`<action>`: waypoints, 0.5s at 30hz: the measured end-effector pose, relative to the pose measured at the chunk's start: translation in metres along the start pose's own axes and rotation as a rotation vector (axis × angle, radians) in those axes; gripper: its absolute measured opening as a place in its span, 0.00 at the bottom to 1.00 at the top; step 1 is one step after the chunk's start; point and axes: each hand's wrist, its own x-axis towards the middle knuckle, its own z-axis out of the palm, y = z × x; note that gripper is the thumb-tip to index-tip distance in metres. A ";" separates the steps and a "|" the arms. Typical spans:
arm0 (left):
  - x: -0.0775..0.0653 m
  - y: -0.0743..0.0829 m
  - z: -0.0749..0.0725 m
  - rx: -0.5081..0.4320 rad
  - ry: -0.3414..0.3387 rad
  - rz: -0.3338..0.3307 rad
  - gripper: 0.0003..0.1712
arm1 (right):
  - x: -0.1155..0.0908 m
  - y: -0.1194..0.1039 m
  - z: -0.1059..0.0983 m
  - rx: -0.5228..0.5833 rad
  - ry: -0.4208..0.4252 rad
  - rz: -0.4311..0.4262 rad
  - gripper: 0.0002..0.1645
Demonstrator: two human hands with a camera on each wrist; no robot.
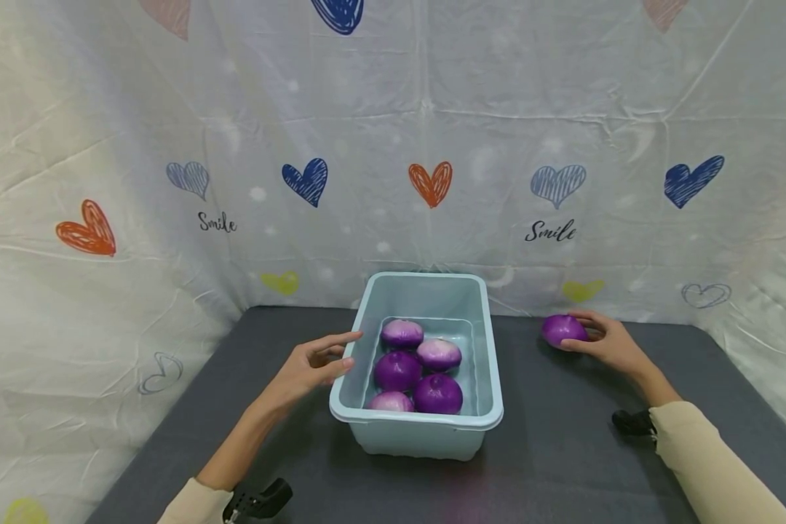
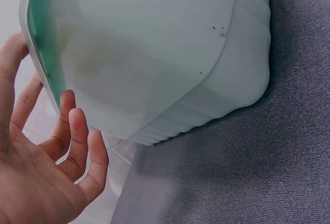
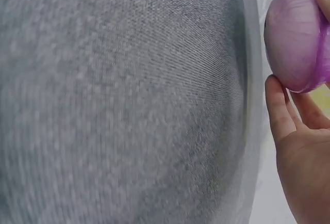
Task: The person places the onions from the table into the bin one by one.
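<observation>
At the right, my right hand (image 1: 602, 342) holds a red onion (image 1: 564, 331) between thumb and fingers, near the table's far edge. The same onion (image 3: 296, 35) shows in the right wrist view, partly out of frame. My left hand (image 1: 314, 362) is at the left rim of a pale blue plastic bin (image 1: 426, 440). Its thumb and index finger touch the rim, and in the left wrist view the other fingers (image 2: 77, 141) are loosely bent beside the bin's outer wall. Inside the bin lie several red onions (image 1: 398, 371), some darker purple, some paler.
Dark grey cloth covers the table (image 1: 550, 451). Behind and at the sides hangs a white curtain (image 1: 367, 233) printed with hearts and "Smile". A black strap (image 1: 258, 501) is at the left wrist, another (image 1: 632, 423) at the right.
</observation>
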 end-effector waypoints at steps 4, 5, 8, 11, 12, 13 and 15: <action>-0.001 0.000 0.000 0.001 0.000 0.001 0.27 | -0.004 -0.002 -0.002 0.031 -0.009 -0.014 0.40; -0.001 0.000 0.000 0.001 0.001 0.001 0.27 | -0.005 -0.004 -0.003 0.043 -0.009 -0.017 0.39; -0.001 0.000 0.000 -0.003 0.002 0.002 0.27 | -0.007 -0.006 -0.005 0.063 -0.013 -0.021 0.39; 0.000 0.000 0.000 -0.007 0.006 0.001 0.27 | -0.009 -0.009 -0.007 0.067 -0.017 -0.022 0.40; 0.000 0.000 0.000 -0.007 0.008 0.000 0.27 | -0.010 -0.010 -0.008 0.065 -0.018 -0.022 0.40; 0.001 0.000 0.000 -0.006 0.010 0.000 0.27 | -0.011 -0.010 -0.008 0.065 -0.018 -0.023 0.39; 0.001 -0.001 0.001 -0.004 0.010 0.002 0.27 | -0.012 -0.011 -0.009 0.065 -0.018 -0.025 0.39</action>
